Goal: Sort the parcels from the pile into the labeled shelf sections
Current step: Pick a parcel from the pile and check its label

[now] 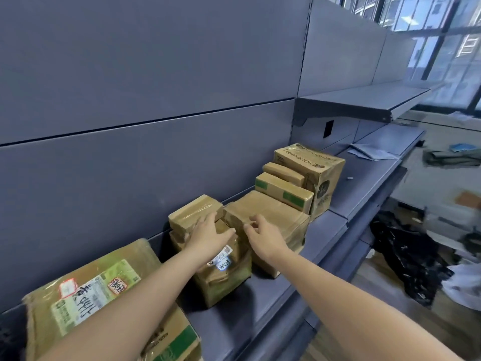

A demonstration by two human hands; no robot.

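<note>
Two hands on shelf (273, 303) parcels | left hand (208, 231) flat, spread on small parcel (194, 216) | right hand (263, 235) loosely curled, touching wide parcel (276, 217)

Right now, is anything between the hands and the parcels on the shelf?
Nothing visible. The left hand already rests on the small taped parcel, and the right hand touches the wider parcel beside it.

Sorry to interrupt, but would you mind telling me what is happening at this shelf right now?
A person is arranging taped cardboard parcels in a row on a grey shelf. The left hand lies with straight fingers on a small parcel stacked atop a labelled parcel. The right hand, fingers loosely curled, touches the wrapped parcel beside it. More boxes stand behind, and a large flat box lies nearest.
</note>
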